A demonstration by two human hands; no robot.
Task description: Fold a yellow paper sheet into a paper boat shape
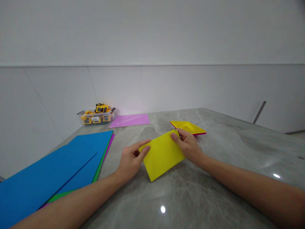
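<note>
Between my two hands is a yellow sheet of paper, roughly rectangular and tilted, its lower corner near the tabletop. My left hand pinches its upper left corner between thumb and fingers. At the upper right corner, my right hand grips the sheet, thumb on the near face. Just behind the right hand lies a folded yellow paper boat with a red lower edge. Whether the sheet touches the table cannot be made out.
Blue sheets overlie green and purple ones at left. Farther back, a clear plastic box holds yellow toy vehicles, beside a pink-purple sheet. The grey marble-patterned table meets a white wall.
</note>
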